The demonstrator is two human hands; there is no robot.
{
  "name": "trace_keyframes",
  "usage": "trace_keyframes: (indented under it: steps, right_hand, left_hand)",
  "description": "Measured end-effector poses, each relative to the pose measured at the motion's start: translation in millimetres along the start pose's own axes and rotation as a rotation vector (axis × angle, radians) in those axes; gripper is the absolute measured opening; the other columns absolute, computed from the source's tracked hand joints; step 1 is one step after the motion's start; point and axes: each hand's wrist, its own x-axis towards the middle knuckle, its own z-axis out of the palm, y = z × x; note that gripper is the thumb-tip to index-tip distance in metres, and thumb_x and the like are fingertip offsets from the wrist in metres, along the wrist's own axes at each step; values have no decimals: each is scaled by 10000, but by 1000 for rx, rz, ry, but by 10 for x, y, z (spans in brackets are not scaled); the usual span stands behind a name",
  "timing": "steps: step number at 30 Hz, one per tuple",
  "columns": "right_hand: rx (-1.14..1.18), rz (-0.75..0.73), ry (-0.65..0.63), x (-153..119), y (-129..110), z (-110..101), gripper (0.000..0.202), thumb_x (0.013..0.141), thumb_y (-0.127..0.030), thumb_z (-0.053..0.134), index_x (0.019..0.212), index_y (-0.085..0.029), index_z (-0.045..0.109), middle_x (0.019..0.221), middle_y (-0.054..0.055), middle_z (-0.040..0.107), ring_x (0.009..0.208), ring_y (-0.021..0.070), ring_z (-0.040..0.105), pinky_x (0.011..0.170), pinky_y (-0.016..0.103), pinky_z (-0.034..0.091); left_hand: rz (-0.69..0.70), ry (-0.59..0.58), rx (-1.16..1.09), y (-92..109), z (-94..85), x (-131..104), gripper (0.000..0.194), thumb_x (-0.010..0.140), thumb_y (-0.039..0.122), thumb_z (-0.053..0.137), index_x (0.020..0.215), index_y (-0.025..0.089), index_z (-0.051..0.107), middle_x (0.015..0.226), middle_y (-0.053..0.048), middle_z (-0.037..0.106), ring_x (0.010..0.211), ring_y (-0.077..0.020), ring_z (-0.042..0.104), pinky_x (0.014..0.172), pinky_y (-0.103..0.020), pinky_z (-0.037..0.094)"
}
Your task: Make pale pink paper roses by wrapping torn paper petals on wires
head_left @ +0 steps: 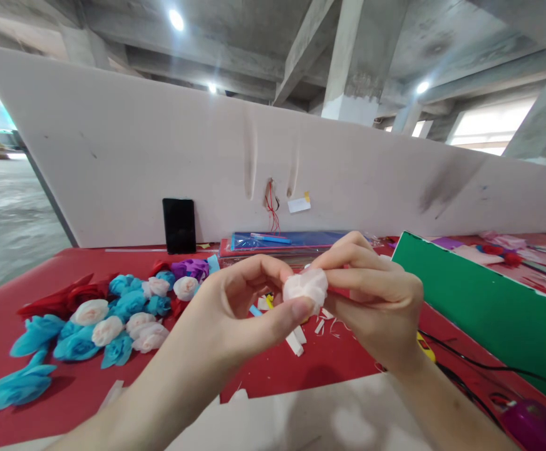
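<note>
A small white fabric flower (pixel 305 289) is held up between my two hands, above the red table. My left hand (pixel 254 304) pinches it from the left, thumb across its lower front. From the right, the fingertips of my right hand (pixel 374 291) grip its edge, with the fingers curled. The petals look thin and partly see-through. Its underside is hidden by the fingers. To the left lies a heap of finished-looking cloth flowers, among them a blue flower (pixel 78 341), a white flower (pixel 108 331) and a purple flower (pixel 191 269).
Behind stands a white panel (pixel 198 150) with a black phone (pixel 179 225) leaning on it. A green board (pixel 479 307) stands at right, near black cables (pixel 484 360) and a purple object (pixel 533 423). White scraps (pixel 295 341) and a pale sheet (pixel 254 426) lie on the red table (pixel 348 357).
</note>
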Motion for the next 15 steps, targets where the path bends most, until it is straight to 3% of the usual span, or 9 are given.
trace_keyframes:
  steps: [7, 15]
  right_hand:
    - [-11, -74, -51, 33, 53, -24, 158, 775, -22, 719, 724, -169, 692, 752, 23, 710, 705, 137, 541, 617, 288, 484]
    - [-47, -94, -99, 39, 66, -66, 116, 792, -46, 721, 748, -151, 703, 764, 40, 727, 721, 138, 547, 634, 290, 492]
  left_hand:
    - [-87, -28, -81, 26, -2, 12, 91, 653, 186, 758, 639, 211, 671, 635, 33, 661, 631, -117, 610, 564, -164, 486]
    - [-209, -61, -121, -1, -36, 11, 137, 645, 243, 800, 691, 237, 671, 697, 42, 659, 695, -119, 582, 630, -169, 470]
